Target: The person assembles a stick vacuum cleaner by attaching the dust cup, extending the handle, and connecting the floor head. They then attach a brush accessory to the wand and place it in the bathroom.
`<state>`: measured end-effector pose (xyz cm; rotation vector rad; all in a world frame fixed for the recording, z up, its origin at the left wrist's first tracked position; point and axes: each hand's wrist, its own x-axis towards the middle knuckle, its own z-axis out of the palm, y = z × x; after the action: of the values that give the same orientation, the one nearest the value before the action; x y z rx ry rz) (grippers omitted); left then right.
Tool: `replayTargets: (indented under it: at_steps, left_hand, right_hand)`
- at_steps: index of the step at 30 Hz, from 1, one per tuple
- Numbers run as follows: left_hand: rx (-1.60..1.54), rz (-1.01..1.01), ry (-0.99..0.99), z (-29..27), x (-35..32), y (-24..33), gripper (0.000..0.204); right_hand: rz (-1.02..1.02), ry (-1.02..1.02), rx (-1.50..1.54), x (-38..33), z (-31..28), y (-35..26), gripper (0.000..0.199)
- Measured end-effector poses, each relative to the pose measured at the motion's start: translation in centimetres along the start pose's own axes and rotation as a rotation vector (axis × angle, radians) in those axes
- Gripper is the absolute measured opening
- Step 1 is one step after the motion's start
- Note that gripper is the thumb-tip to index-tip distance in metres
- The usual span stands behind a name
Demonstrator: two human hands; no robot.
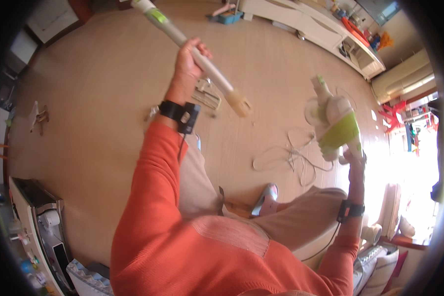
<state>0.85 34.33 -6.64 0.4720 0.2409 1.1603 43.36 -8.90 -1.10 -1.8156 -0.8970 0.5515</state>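
My left hand [187, 61] is wrapped round a grey vacuum cleaner tube [216, 78], which slants from the upper left down to a beige end at the right. A green and white piece sits at the tube's far end. At the right, my right hand [350, 159] is closed on the handle of a white and green handheld vacuum cleaner [341, 129], its nozzle pointing up and away. Tube and cleaner are apart. Partly behind my left wrist, a pale floor head [208, 94] lies on the floor.
A white power cord [292, 157] lies in loose loops on the floor [98, 93] below the cleaner. My slippered foot [267, 200] is close by. A long white cabinet [325, 34] stands at the back right, a red stool [393, 114] by the bright doorway, a small stand [38, 117] at left.
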Motion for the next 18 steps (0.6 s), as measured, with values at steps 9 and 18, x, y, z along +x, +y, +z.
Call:
replayTargets:
  at_steps: [9, 18]
  left_hand:
    - [-0.108, 0.044, 0.27, -5.5, 0.7, 7.1, 0.017]
    - [-0.022, 0.135, 0.31, -5.3, -0.1, 8.5, 0.02]
  right_hand:
    - [0.2, -0.165, 0.038, -5.2, 11.7, -4.2, 0.029]
    - [0.065, -0.309, -0.04, -3.5, 12.5, -3.5, 0.032]
